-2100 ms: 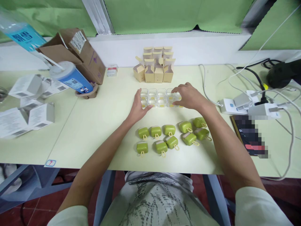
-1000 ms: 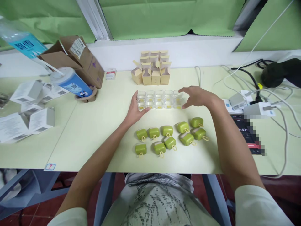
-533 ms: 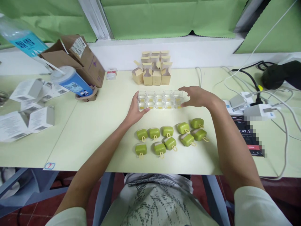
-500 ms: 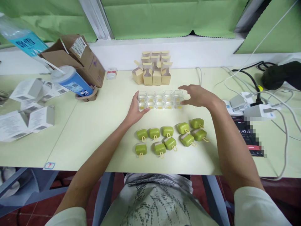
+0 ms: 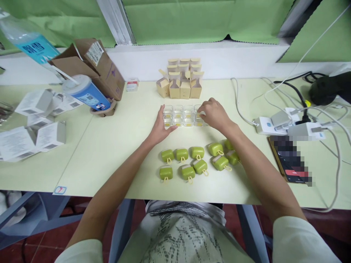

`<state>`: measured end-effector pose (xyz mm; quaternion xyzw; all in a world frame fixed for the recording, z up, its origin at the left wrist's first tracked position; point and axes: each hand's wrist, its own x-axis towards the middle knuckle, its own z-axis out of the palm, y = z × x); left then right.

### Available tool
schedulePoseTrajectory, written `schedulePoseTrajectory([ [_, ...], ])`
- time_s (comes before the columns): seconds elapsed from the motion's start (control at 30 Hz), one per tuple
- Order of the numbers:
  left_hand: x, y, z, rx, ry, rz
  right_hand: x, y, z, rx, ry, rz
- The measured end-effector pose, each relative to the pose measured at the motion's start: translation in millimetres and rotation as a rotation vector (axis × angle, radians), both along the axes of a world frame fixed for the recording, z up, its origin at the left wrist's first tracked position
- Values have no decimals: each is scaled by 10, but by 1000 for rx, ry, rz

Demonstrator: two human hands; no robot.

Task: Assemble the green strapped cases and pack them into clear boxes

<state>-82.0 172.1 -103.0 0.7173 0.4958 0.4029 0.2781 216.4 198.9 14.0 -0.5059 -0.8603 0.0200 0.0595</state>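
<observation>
Two rows of small clear plastic boxes with yellow bits in their bottoms stand side by side on the table. My left hand is open at their left end, its fingers along the side and its thumb stretched along the front edge. Over the right end is my right hand, fingers curled down and closed on a clear plastic box; the hand hides the boxes beneath it. Nearer to me lie several green egg-shaped cases with pale yellow loops, some partly behind my right forearm.
Small open cardboard boxes stand in rows by the wall. To the left are a brown carton, a blue tub and white boxes. A power strip with cables and a phone lie on the right.
My right hand has moved left and in from the right end, and its spread fingers have curled down onto a box there. My left hand stays at the left end.
</observation>
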Motion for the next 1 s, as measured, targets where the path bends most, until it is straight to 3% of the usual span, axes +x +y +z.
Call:
schedulePoseTrajectory([
  [0.3, 10, 12, -49, 15, -1, -6, -38, 29, -113, 48, -4, 3],
  [0.43, 22, 21, -7, 45, -4, 37, 32, -8, 10, 72, 20, 50],
  [0.5, 14, -47, 168, 126, -18, 84, 79, -131, 187, 104, 79, 90],
  [0.6, -32, -339, 623, 250, -78, 58, 108, -494, 476, 87, 243, 161],
  [0.7, -135, -815, 1041, 173, 24, -171, 58, -991, 584, -45, 311, 302],
  [0.77, -231, -1115, 1149, 154, 182, -377, -6, -1302, 524, -82, 262, 393],
  [0.87, -362, -1357, 1045, 141, 254, -478, -117, -1606, 355, -66, 279, 416],
  [1.0, -408, -1299, 744, 63, 219, -361, -306, -1641, 233, -54, 197, 436],
])
